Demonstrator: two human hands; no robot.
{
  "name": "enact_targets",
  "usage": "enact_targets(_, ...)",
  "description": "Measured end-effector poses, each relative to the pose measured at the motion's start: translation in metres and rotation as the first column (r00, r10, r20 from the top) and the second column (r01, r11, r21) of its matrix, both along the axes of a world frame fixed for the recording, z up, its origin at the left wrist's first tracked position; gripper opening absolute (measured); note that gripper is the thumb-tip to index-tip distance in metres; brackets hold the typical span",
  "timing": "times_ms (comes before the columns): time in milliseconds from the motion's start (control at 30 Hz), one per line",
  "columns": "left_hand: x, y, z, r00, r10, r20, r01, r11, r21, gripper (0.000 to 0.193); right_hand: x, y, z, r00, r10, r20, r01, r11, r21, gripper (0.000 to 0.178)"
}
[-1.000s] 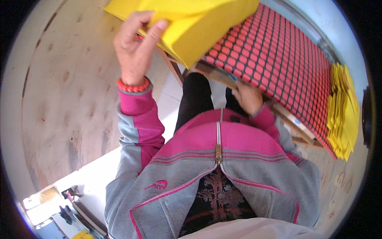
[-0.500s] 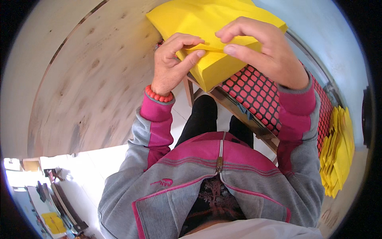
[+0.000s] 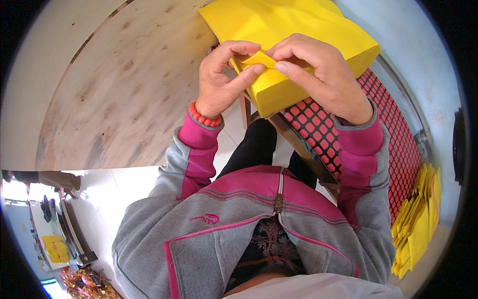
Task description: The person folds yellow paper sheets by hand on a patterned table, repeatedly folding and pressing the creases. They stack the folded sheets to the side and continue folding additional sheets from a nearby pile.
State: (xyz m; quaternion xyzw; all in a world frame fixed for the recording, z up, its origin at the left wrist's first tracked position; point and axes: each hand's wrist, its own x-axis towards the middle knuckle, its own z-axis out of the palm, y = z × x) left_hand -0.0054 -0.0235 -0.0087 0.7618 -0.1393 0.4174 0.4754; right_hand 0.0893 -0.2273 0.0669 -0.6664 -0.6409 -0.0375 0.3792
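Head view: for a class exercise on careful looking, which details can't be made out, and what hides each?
- Head view: the far end of the yellow piece, cut off by the top edge.
- Head view: the part of the red-and-black patterned surface beneath it, covered by the yellow piece.
- Head view: the right hand's palm, hidden by its back.
- Head view: the shiny heap's contents, too small and cut by the rim.

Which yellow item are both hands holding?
The large piece at top: left hand and right hand hold it; the right-side stack and lower-left pile are untouched.
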Motion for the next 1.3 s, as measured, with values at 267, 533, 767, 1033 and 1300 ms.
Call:
enact_targets(267, 0.001, -0.007, -0.001, 0.995, 0.000, 0.100, 0.010, 0.995, -0.102, 0.039, -0.001, 0.004, -0.008, 0.998, -0.064, -0.015, 0.065, 0.994, 0.091, 0.015)
enact_targets(533, 0.004, -0.001, -0.004, 0.986, -0.028, 0.166, 0.034, 0.999, -0.037, 0.034, -0.001, 0.011, -0.013, 0.992, -0.073, -0.106, 0.088, 0.985, 0.149, 0.019)
enact_targets(767, 0.000, 0.003, -0.003, 0.993, -0.073, 0.097, 0.073, 0.997, 0.003, 0.031, -0.002, 0.009, -0.010, 0.995, -0.071, -0.067, 0.080, 0.987, 0.138, 0.018)
enact_targets(1033, 0.002, -0.002, -0.003, 0.988, -0.097, 0.124, 0.110, 0.989, -0.103, 0.029, -0.001, 0.009, -0.012, 0.994, -0.044, -0.102, 0.060, 0.986, 0.157, 0.016)
enact_targets(1300, -0.003, 0.005, 0.001, 0.996, -0.025, 0.091, 0.016, 0.995, 0.099, 0.021, -0.002, 0.008, -0.010, 0.990, -0.092, -0.109, 0.106, 0.986, 0.131, 0.015)
